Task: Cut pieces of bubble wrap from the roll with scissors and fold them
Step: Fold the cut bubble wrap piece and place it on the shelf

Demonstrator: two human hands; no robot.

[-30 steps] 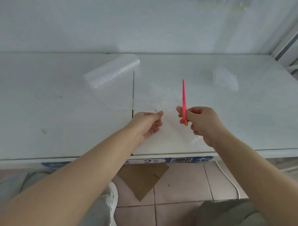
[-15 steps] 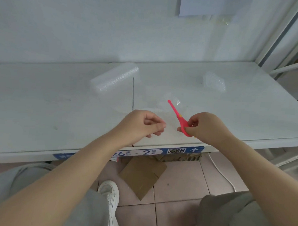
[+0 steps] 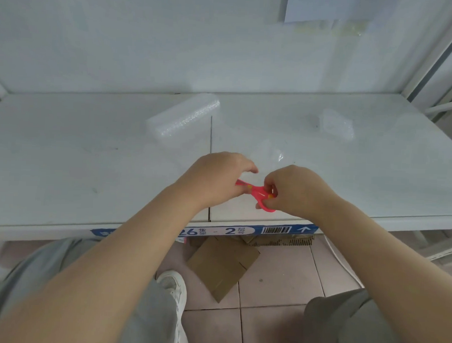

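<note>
Pink scissors (image 3: 259, 194) lie crosswise between my hands, just above the front of the white table (image 3: 90, 165). My right hand (image 3: 295, 192) grips their handle. My left hand (image 3: 216, 180) curls its fingers over the blades, hiding most of them. A loose clear piece of bubble wrap (image 3: 271, 153) lies on the table just beyond my hands. The bubble wrap roll (image 3: 183, 117) lies at an angle further back, left of centre. A small folded piece of bubble wrap (image 3: 335, 124) sits at the back right.
A seam (image 3: 211, 134) divides the tabletop down the middle. A blue label strip (image 3: 217, 232) runs along the front edge. Cardboard (image 3: 220, 267) lies on the tiled floor beside my white shoe (image 3: 173, 285). White shelf uprights (image 3: 436, 64) stand at the right.
The scissors swung from pointing away from me to lying sideways with the blades toward my left hand. Both hands came together near the front edge, and my left hand closed over the blades.
</note>
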